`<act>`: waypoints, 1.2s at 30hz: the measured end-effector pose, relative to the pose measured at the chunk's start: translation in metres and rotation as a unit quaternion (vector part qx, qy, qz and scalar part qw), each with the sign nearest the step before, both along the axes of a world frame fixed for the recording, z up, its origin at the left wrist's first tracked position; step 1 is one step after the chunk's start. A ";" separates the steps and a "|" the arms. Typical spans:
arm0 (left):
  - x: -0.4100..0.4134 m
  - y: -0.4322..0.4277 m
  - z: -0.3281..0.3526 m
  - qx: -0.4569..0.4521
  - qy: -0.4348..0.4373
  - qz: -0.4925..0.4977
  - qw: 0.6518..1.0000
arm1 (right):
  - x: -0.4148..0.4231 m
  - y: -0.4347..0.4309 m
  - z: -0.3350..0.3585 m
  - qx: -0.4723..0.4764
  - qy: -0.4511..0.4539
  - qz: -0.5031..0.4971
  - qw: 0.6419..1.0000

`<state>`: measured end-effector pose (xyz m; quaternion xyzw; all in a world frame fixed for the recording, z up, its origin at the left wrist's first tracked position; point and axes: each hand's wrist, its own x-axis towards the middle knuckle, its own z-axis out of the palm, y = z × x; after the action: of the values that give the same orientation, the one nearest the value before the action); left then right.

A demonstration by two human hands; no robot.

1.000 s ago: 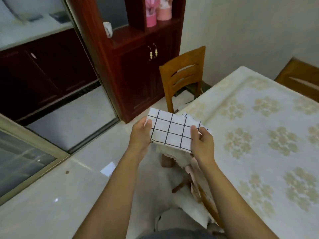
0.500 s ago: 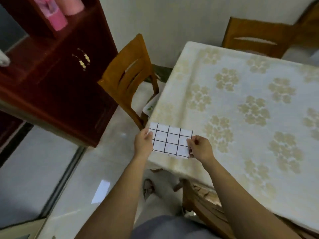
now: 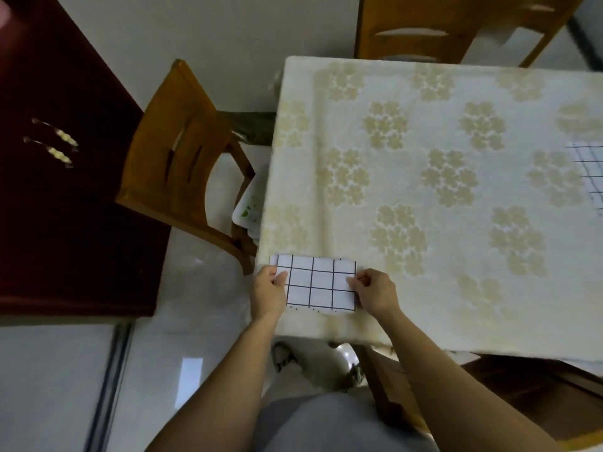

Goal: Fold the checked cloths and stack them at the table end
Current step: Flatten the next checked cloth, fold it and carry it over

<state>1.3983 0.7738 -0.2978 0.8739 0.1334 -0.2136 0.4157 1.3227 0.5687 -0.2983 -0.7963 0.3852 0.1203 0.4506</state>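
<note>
**Folded checked cloth held flat at the lower-left table corner**

Far left of the frame: dark red cabinet (image 3: 62, 177), two pale handles on its door. Just right of it, a wooden chair (image 3: 182, 158) stands angled, its seat toward the table edge.

Lower centre: your left hand (image 3: 268, 293) has the left edge of the folded checked cloth (image 3: 318, 283), thumb on top, remaining fingers curled beneath and out of sight. The cloth is a small rectangle, white with a dark grid, lying over the near-left corner of the table (image 3: 424, 190), which carries a cream floral cover. Your right hand (image 3: 375, 293) grips the cloth's right edge, thumb and forefinger closed together on it, other fingers bent.

Top of the frame, beyond the far table edge: a second wooden chair (image 3: 424, 31).

Right edge, mid-height: another checked cloth (image 3: 590, 171) lies on the table, partly cut off by the frame, well apart from the one you hold.
</note>
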 end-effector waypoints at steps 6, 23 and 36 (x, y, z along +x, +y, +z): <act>0.007 0.000 0.001 -0.005 -0.006 0.022 1.000 | 0.006 0.001 -0.001 -0.017 -0.018 0.012 1.000; 0.013 0.008 -0.008 0.082 -0.004 -0.025 0.996 | 0.008 0.007 -0.011 -0.068 0.012 0.053 0.996; 0.006 -0.020 0.002 0.101 -0.208 -0.357 0.905 | 0.019 0.054 -0.013 -0.233 -0.181 0.300 0.907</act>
<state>1.4047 0.7535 -0.2961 0.9250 -0.2559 -0.1463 0.2397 1.3422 0.6228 -0.3110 -0.9647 0.0569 0.0105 0.2570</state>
